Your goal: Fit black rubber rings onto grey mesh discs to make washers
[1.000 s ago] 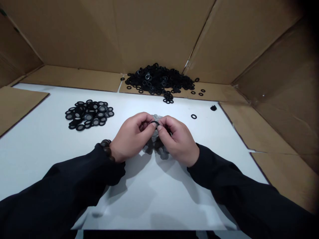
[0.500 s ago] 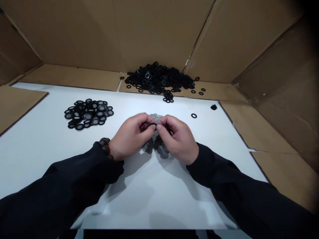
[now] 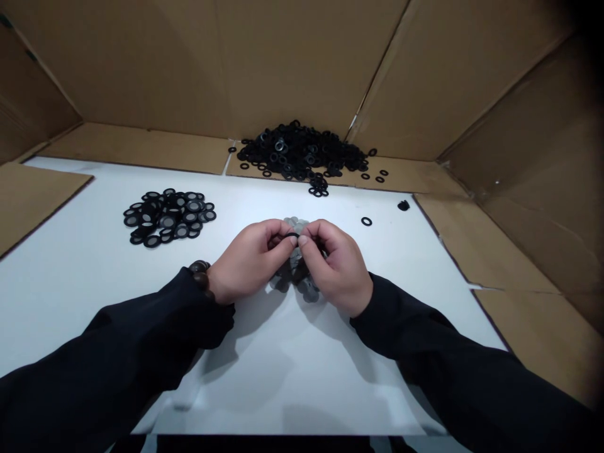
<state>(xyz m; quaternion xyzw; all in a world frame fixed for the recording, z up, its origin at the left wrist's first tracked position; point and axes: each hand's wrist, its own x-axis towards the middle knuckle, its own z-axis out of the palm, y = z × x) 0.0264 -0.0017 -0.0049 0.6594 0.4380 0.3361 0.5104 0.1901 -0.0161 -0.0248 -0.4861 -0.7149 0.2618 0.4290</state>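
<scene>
Between my two hands, a black rubber ring (image 3: 292,234) is pinched at thumb and fingertips, held just above the table. My left hand (image 3: 255,258), with a dark bead bracelet at the wrist, grips its left side. My right hand (image 3: 337,264) closes on its right side, thumb tip close to the other thumb. Much of the ring is covered by fingers, and I cannot tell whether a disc sits in it. Below and behind the hands lies a heap of small grey mesh-like discs (image 3: 309,290), partly hidden.
At left on the white table (image 3: 264,390) lies a pile of black rings with grey centres (image 3: 167,220). A large heap of black rings (image 3: 302,151) rests against the cardboard wall (image 3: 302,63). One loose ring (image 3: 367,221) and a small black piece (image 3: 403,205) lie at right.
Both hands stay nearly in place on the ring. The right hand has shifted very slightly, with its thumb a little further from the left thumb. The piles are unchanged.
</scene>
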